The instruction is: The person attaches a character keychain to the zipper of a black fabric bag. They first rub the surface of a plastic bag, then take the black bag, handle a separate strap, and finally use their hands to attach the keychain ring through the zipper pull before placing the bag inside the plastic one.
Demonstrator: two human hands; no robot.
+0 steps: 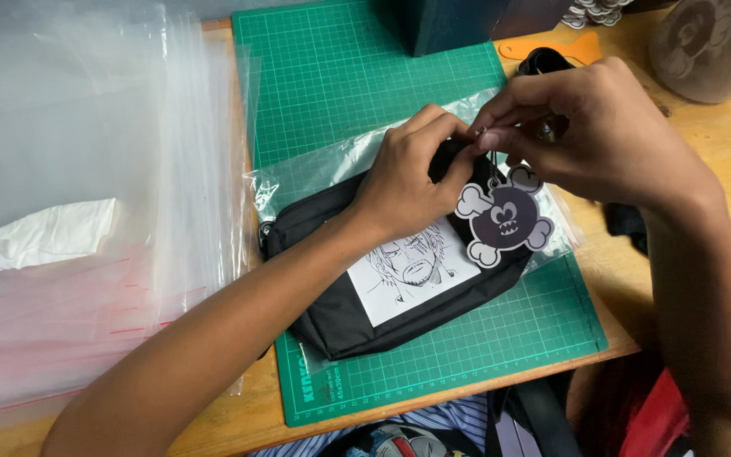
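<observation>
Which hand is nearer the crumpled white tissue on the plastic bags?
Left. The left hand grips the black pouch, right of the tissue; the right hand is farther right, pinching the skull tag.

Your black fabric pouch (357, 317), with a white panel bearing a line-drawn face, lies flat and slanted on the green cutting mat. The dark skull-and-crossbones tag (505, 217), round-faced with pale bone ends, hangs at its upper right corner, overlapping the pouch's edge.

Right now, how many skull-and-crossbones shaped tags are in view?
1 for certain: the dark skull tag hangs over the black pouch, just below the right hand. A stack of similar cutouts at the top edge may hold more, too cropped to tell.
</observation>
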